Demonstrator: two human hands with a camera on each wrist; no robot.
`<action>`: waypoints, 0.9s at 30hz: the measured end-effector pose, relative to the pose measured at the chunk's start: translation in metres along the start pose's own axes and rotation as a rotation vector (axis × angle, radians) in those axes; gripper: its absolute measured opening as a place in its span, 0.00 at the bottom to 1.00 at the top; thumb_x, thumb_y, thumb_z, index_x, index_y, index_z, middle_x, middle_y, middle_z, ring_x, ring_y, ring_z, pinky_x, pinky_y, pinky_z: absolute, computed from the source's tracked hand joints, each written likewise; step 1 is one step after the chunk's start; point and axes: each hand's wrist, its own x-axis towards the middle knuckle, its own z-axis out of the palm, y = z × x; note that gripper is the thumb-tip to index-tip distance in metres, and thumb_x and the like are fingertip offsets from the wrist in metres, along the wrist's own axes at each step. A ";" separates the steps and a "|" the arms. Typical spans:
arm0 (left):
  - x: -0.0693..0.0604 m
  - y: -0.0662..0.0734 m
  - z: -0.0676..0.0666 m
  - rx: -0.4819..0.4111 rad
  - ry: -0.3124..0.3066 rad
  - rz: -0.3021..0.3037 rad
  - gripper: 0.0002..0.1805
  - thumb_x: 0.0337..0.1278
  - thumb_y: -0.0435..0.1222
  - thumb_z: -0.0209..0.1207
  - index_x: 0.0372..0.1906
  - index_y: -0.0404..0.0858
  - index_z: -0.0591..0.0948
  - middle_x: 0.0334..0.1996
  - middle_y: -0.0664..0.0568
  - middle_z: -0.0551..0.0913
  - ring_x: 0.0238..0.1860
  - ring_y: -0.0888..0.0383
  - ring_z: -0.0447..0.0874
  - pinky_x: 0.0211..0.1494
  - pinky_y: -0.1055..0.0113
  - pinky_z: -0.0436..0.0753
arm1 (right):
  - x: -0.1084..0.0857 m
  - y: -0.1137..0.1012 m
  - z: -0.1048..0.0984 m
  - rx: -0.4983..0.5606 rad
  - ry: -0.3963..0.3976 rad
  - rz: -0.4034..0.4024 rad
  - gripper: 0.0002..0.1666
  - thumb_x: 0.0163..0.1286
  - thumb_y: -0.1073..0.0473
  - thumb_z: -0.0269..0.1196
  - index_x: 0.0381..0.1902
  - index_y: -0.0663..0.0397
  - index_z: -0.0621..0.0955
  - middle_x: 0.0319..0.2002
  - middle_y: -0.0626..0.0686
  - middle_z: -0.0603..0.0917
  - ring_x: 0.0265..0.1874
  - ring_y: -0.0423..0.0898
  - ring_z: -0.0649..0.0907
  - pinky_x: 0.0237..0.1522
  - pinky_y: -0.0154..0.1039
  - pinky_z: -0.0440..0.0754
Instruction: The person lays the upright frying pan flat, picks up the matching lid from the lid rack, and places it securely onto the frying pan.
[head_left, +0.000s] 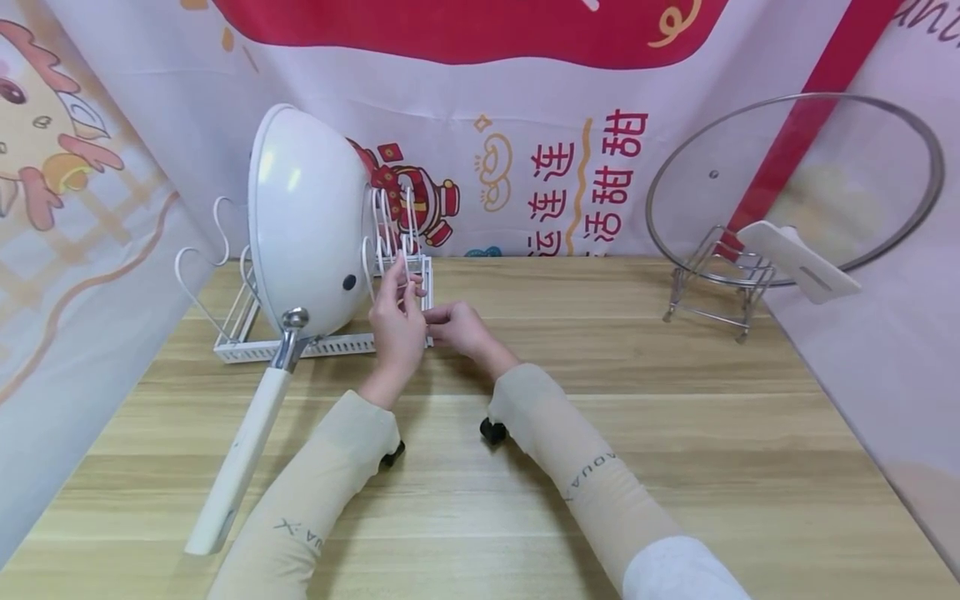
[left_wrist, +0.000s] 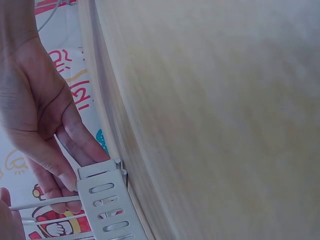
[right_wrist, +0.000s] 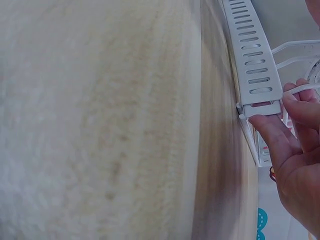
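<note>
On the table's left stands a white slatted metal rack (head_left: 341, 345) with wire dividers (head_left: 386, 221). A white wok (head_left: 307, 200) leans on its side in it, its long handle (head_left: 243, 458) reaching toward the front. My left hand (head_left: 399, 327) pinches a wire divider near the rack's right end; in the left wrist view only its fingertips (left_wrist: 7, 217) show beside a wire. From the right, my right hand (head_left: 461, 329) grips the rack's front right corner. The right wrist view has its thumb and a finger around the slatted rail's end (right_wrist: 265, 107).
At the back right, a large glass lid (head_left: 795, 187) stands upright in a metal wire stand (head_left: 712, 317). A white spatula (head_left: 798, 262) rests against the same stand. Printed cloth (head_left: 487, 108) hangs behind and at both sides of the wooden table (head_left: 675, 433).
</note>
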 end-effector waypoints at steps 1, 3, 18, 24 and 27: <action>0.000 0.000 0.000 0.003 -0.003 -0.001 0.23 0.74 0.24 0.53 0.70 0.32 0.72 0.47 0.38 0.84 0.45 0.47 0.85 0.49 0.59 0.86 | 0.000 0.000 0.000 0.001 0.001 -0.001 0.16 0.74 0.68 0.63 0.58 0.59 0.85 0.54 0.57 0.87 0.49 0.49 0.86 0.51 0.42 0.86; 0.000 0.000 0.000 0.002 -0.007 -0.004 0.23 0.74 0.25 0.53 0.71 0.33 0.72 0.48 0.38 0.84 0.45 0.47 0.85 0.49 0.59 0.86 | 0.001 0.001 0.000 0.002 0.001 0.000 0.16 0.74 0.67 0.64 0.57 0.59 0.85 0.54 0.57 0.87 0.49 0.49 0.86 0.51 0.42 0.86; 0.001 0.002 -0.001 -0.005 -0.002 -0.007 0.23 0.74 0.24 0.53 0.70 0.32 0.72 0.47 0.37 0.84 0.45 0.46 0.85 0.49 0.58 0.87 | 0.001 0.002 0.000 0.015 -0.017 -0.023 0.16 0.74 0.68 0.63 0.57 0.61 0.85 0.55 0.58 0.86 0.51 0.50 0.86 0.52 0.43 0.86; 0.002 0.003 0.000 -0.024 -0.006 -0.021 0.24 0.73 0.23 0.53 0.70 0.33 0.73 0.47 0.36 0.85 0.45 0.47 0.85 0.49 0.58 0.87 | 0.001 0.002 0.000 0.006 -0.011 -0.023 0.16 0.74 0.68 0.64 0.58 0.62 0.84 0.54 0.59 0.86 0.50 0.51 0.86 0.52 0.43 0.86; 0.002 0.004 0.001 -0.036 -0.010 -0.019 0.23 0.73 0.23 0.53 0.70 0.32 0.73 0.47 0.36 0.85 0.45 0.47 0.85 0.49 0.58 0.87 | 0.001 0.003 -0.001 0.002 -0.002 -0.020 0.16 0.74 0.68 0.64 0.57 0.61 0.85 0.54 0.59 0.87 0.50 0.51 0.87 0.51 0.42 0.87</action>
